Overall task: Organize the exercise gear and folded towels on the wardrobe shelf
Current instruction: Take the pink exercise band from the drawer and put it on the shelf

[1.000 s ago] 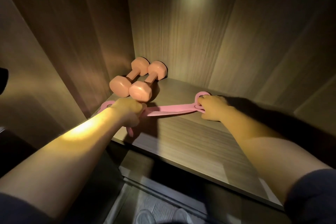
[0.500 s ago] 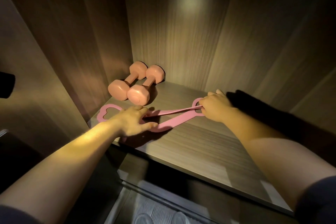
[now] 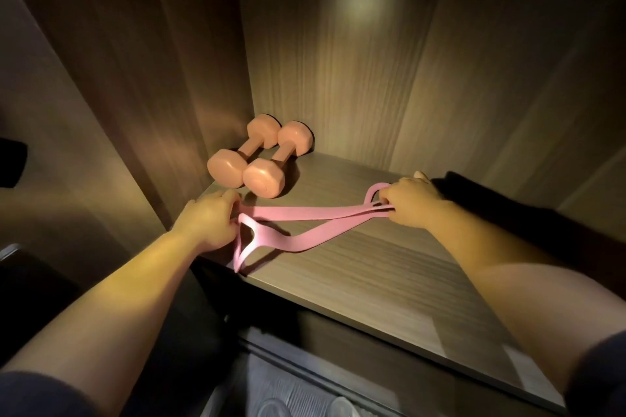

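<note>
A pink resistance band lies stretched across the wooden wardrobe shelf. My right hand grips its right loop handle, fingers curled round the straps. My left hand is at the shelf's left front corner and holds the band's left end, where a loop stands up and hangs over the shelf edge. Two pink dumbbells lie side by side in the back left corner, just behind my left hand. No towels are in view.
Wooden walls close the shelf on the left and at the back. The shelf's front edge runs diagonally below my arms. A dark shadow covers the right rear of the shelf. Shoes and floor show at the bottom.
My left hand drew back from the band's middle to its left end and took hold there. The band now lies doubled, with a loop raised at the left. My right hand stayed put.
</note>
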Motion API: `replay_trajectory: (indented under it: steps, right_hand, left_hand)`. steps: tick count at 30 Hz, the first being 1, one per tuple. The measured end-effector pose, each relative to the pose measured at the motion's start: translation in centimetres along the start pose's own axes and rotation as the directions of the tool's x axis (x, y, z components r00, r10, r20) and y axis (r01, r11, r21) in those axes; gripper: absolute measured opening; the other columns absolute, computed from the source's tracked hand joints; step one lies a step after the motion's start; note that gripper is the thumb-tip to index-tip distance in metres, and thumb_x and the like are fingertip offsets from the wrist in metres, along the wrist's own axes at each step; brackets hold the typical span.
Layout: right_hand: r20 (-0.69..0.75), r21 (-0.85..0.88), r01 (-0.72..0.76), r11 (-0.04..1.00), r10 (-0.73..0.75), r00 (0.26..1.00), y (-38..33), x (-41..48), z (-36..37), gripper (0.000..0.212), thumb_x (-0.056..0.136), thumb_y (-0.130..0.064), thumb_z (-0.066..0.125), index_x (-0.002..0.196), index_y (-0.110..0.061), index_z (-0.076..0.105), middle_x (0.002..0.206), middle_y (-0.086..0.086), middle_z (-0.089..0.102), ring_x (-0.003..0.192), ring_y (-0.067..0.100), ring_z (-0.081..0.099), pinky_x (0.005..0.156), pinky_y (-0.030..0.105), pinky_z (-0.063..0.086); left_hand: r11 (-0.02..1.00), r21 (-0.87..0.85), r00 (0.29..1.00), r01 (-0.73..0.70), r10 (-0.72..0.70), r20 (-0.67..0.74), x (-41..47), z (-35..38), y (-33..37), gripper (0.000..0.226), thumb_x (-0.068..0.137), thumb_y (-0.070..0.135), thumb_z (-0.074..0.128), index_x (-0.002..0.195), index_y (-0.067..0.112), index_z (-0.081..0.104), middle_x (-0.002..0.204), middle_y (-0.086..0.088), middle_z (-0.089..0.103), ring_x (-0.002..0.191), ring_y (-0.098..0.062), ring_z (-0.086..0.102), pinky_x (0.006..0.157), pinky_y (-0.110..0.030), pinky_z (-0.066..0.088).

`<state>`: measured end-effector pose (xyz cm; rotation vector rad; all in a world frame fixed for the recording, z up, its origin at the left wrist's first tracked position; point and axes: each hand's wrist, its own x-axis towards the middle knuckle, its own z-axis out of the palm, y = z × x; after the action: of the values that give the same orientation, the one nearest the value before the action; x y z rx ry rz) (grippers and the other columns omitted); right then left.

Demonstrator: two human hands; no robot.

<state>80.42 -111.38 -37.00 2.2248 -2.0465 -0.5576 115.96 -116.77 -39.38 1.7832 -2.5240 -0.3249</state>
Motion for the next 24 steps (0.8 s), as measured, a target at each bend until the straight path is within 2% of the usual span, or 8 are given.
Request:
replay_trajectory:
  steps: [3,8,11,14,16,18,21,24]
  right_hand:
    - [0.061,0.008,-0.012,1.0,0.011,0.998,-1.0,0.2,0.8,0.033,0.094,-0.016,0.056,0.127,-0.019,0.055,0.122,0.001,0.059,0.105,0.022,0.059,0.102,0.039,0.035]
    - [0.032,-0.102,-0.101,0.99,0.105,0.994,-1.3,0.1,1.2,0.037,0.093,-0.019,0.059,0.129,-0.02,0.053,0.123,0.001,0.06,0.104,0.021,0.062,0.092,0.035,0.039]
    - [0.117,-0.117,-0.128,0.985,0.142,0.983,-1.4,0.0,1.0,0.037,0.093,-0.021,0.059,0.129,-0.019,0.053,0.118,0.002,0.06,0.101,0.021,0.062,0.075,0.03,0.04]
    - [0.237,-0.16,-0.117,0.98,0.153,0.959,-1.5,0.3,0.0,0.021,0.094,-0.02,0.055,0.115,-0.017,0.058,0.104,0.001,0.058,0.093,0.019,0.058,0.071,0.029,0.041]
    - [0.233,-0.199,-0.119,0.973,0.165,0.958,-1.4,0.5,-0.8,0.003,0.097,-0.021,0.049,0.094,-0.024,0.048,0.089,-0.002,0.051,0.088,0.018,0.052,0.074,0.029,0.04]
    - [0.217,-0.254,-0.138,0.957,0.195,0.956,-1.2,0.3,-1.6,0.017,0.098,-0.022,0.045,0.084,-0.028,0.04,0.083,-0.004,0.049,0.088,0.017,0.051,0.074,0.029,0.039]
    - [0.22,-0.338,-0.154,0.928,0.237,0.946,-0.6,0.0,-1.5,0.01,0.097,-0.021,0.048,0.102,-0.027,0.053,0.11,-0.005,0.061,0.101,0.016,0.057,0.074,0.027,0.037]
    - [0.184,-0.331,-0.181,0.926,0.252,0.95,-0.6,-0.4,-1.5,0.02,0.097,-0.023,0.05,0.114,-0.024,0.06,0.112,-0.004,0.061,0.097,0.015,0.058,0.072,0.025,0.036]
  left_hand:
    - [0.995,-0.081,0.995,-0.065,0.07,0.069,-0.6,0.3,0.4,0.015,0.082,0.024,0.062,0.096,0.024,0.056,0.094,0.004,0.058,0.089,-0.018,0.055,0.083,-0.04,0.051]
    - [0.984,-0.175,0.99,-0.034,0.057,0.128,-0.6,0.9,1.2,0.004,0.086,0.025,0.057,0.09,0.025,0.057,0.083,-0.001,0.062,0.08,-0.02,0.06,0.076,-0.039,0.054]
    - [0.958,-0.287,0.979,-0.027,0.084,0.187,-0.7,1.3,1.8,0.02,0.086,0.017,0.057,0.104,0.023,0.051,0.087,-0.002,0.063,0.084,-0.024,0.061,0.081,-0.041,0.054]
    - [0.983,-0.182,0.994,-0.008,0.028,0.108,-0.5,2.0,1.8,0.025,0.092,0.022,0.055,0.117,0.019,0.054,0.097,-0.001,0.065,0.089,-0.022,0.061,0.085,-0.042,0.053]
    - [0.999,-0.022,0.998,0.023,-0.022,0.063,-0.5,1.8,1.7,0.039,0.094,0.022,0.052,0.133,0.019,0.05,0.112,-0.003,0.062,0.097,-0.021,0.06,0.088,-0.039,0.053]
    - [0.988,0.152,0.999,0.003,-0.007,0.032,-0.5,1.5,1.8,0.052,0.091,0.02,0.057,0.141,0.022,0.045,0.121,-0.001,0.058,0.101,-0.019,0.061,0.091,-0.036,0.053]
    - [0.926,0.371,0.997,-0.075,0.07,0.027,-0.6,1.7,2.9,0.056,0.087,0.019,0.06,0.14,0.021,0.043,0.135,-0.002,0.053,0.116,-0.021,0.056,0.098,-0.037,0.048]
    - [0.899,0.436,0.998,-0.034,0.012,0.054,-0.6,2.0,4.0,0.055,0.091,0.018,0.055,0.143,0.019,0.036,0.143,-0.004,0.046,0.128,-0.023,0.048,0.104,-0.04,0.041]
